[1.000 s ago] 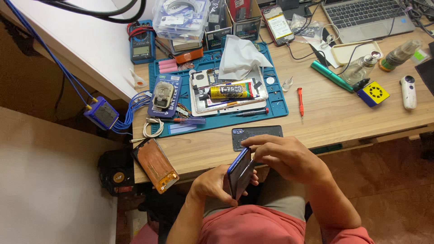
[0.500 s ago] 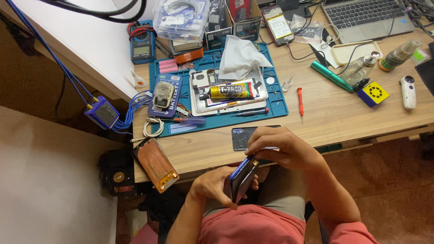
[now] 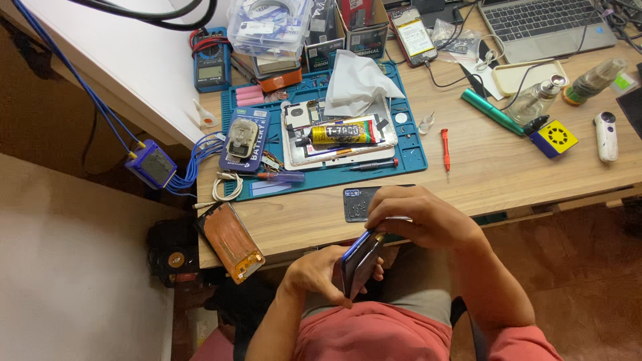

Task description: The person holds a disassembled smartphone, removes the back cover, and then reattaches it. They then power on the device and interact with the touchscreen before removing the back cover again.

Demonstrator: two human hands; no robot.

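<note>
- We find the left hand cupped from below around a dark blue phone, which stands on edge over the person's lap, just off the near edge of the wooden desk.
- We find the right hand curled over the phone's upper end, fingers bent and pressed at its top edge; both hands are closed on the phone.
- A thin pale strip shows under the right fingers; we cannot tell what it is.
- Just beyond the right hand, a dark rectangular pad dotted with small parts lies on the desk, partly hidden by the knuckles.
- A blue work mat lies farther back; on it sits a white tray bearing a yellow-and-black glue tube, with crumpled white tissue at its far side.
- A black-handled screwdriver lies at the tray's near edge, and a red screwdriver lies on bare wood right of the mat.
- A blue battery pack rests on the mat's left part.
- An orange-backed phone panel overhangs the desk's near left corner, well apart from the hands.
- A laptop sits at the far right.
</note>
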